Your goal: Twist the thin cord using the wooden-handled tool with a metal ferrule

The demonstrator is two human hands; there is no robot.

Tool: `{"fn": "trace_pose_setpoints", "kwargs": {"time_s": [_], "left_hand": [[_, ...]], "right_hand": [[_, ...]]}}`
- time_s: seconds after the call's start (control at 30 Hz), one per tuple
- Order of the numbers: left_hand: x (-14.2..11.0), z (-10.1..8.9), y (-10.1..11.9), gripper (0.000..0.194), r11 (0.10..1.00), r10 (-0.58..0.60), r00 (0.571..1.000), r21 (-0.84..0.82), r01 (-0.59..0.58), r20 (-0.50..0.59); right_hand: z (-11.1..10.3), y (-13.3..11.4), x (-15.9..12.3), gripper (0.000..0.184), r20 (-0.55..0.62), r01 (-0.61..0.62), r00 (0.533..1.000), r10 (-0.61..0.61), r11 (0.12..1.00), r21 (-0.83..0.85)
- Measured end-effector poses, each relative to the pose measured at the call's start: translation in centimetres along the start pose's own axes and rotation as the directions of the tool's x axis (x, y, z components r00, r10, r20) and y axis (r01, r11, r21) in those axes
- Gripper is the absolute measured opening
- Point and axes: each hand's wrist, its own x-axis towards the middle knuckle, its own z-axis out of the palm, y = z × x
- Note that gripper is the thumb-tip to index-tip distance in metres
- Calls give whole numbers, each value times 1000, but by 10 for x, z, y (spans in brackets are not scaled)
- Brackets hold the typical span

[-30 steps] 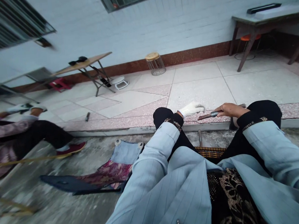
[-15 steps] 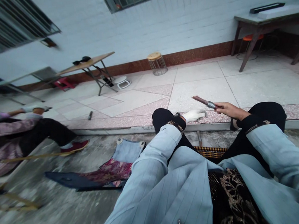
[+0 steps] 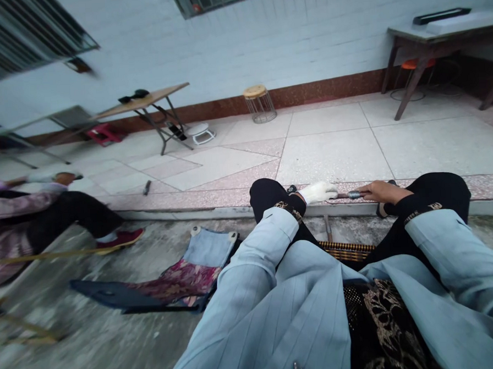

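Note:
My left hand (image 3: 319, 192) wears a white glove and rests in front of my left knee, fingers curled; whether it holds anything is hidden. My bare right hand (image 3: 379, 191) is closed round the handle of a knife-like tool (image 3: 348, 195) with a metal collar. The tool lies low and level, its tip pointing at the gloved hand and almost touching it. Both hands are just above the raised edge of the terrazzo floor (image 3: 336, 152). A woven bamboo piece (image 3: 347, 250) shows between my knees.
A folding cloth stool (image 3: 172, 276) lies on the concrete at my left. Another person (image 3: 45, 217) sits further left with long bamboo strips. On the tiled floor stand a folding table (image 3: 147, 104), a small wire stool (image 3: 260, 103) and a wooden table (image 3: 433, 37).
My right hand had lifted the tool with its tip raised; now it has come down level, tip against the gloved left hand. The left hand has hardly moved.

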Motion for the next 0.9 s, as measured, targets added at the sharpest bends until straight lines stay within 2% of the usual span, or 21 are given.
{"fn": "trace_pose_setpoints", "kwargs": {"time_s": [0.07,0.13,0.2,0.27,0.33,0.4,0.47,0.57,0.67,0.73,0.77,0.83,0.9], "left_hand": [[4,1,-4,11,999,2,1000,34,-3,19],[6,1,-6,8,1000,11,1000,26,-12,25],[7,0,-8,8,1000,20,999,11,-21,26],[6,-1,-9,12,999,25,1000,-40,-25,17],[5,0,-10,19,995,22,1000,-102,-23,-2],[4,2,-12,28,988,18,1000,-150,-19,-12],[4,7,-17,35,985,15,1000,-170,-16,-7],[8,17,-28,33,985,16,999,-174,-10,33],[14,24,-39,29,992,86,992,-95,-78,87],[17,25,-42,30,990,138,986,9,-139,98],[18,24,-42,30,986,147,984,62,-153,96],[19,20,-38,31,975,139,986,165,-152,90],[19,16,-34,31,954,136,988,260,-151,76]], "right_hand": [[2,-2,0,40,105,49,992,-65,988,144],[4,-4,-1,38,189,48,977,-103,960,274],[3,-7,-2,42,261,13,957,-128,916,401],[0,-11,-3,51,273,-13,948,-162,839,544],[-5,-14,-4,60,168,-4,973,-155,724,690],[-9,-17,-4,65,-14,53,997,-69,599,799],[-12,-18,-2,66,-163,109,985,61,513,851],[-12,-17,3,65,-239,107,944,227,474,874],[-10,-13,9,61,-232,20,911,341,526,850],[-8,-8,12,55,-205,-108,890,408,624,774],[-8,-6,13,51,-203,-182,880,430,699,692],[-6,-2,13,43,-239,-290,877,416,857,426],[-5,-2,12,37,-260,-305,909,327,945,120]]}}
